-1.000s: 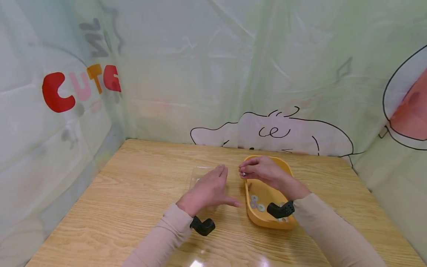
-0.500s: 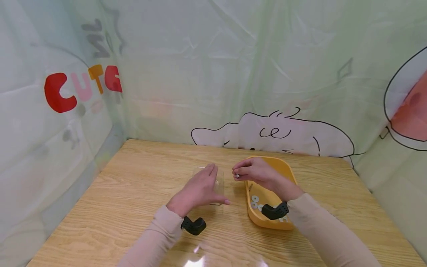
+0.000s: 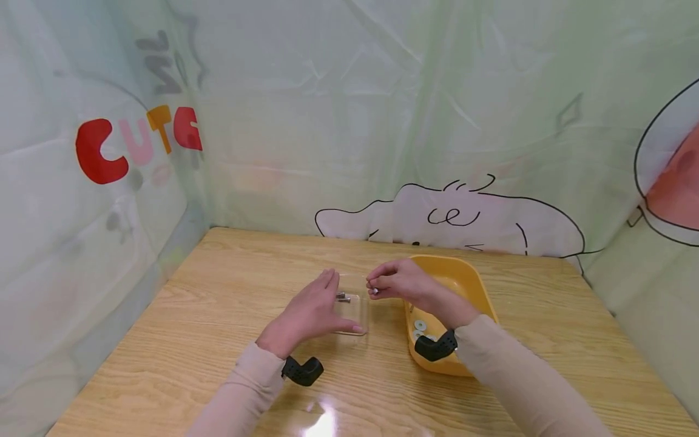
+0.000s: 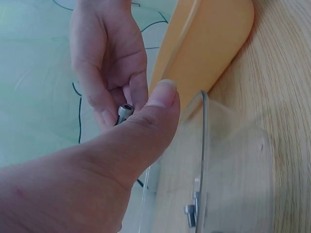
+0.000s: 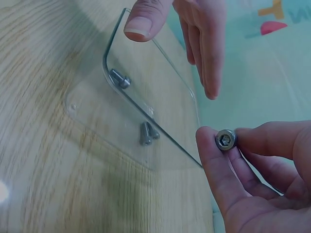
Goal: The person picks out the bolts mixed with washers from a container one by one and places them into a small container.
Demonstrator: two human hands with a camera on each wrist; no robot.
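My right hand [image 3: 409,284] pinches a socket head screw [image 5: 226,140] between thumb and fingertips; its hex recess faces the right wrist camera. It is held above and to the right of a clear plastic box [image 5: 116,90]. Inside that box lie several more metal screws [image 5: 146,135], seen through its wall. My left hand [image 3: 308,309] reaches over the box's left side with straight fingers and thumb spread apart, holding nothing. Whether it touches the rim I cannot tell. In the left wrist view its thumb [image 4: 150,114] partly covers the held screw.
An orange tray [image 3: 445,366] stands right of the box, partly under my right forearm. Pale flat washers [image 3: 420,325] lie in it. Both stand on a wood-grain table [image 3: 251,261]. Printed cloth walls [image 3: 273,121] rise behind the table and along its sides.
The right hand has moved left with the screw, from over the tray's edge toward the clear box. My left hand has shifted left, uncovering more of the box and the screws inside.
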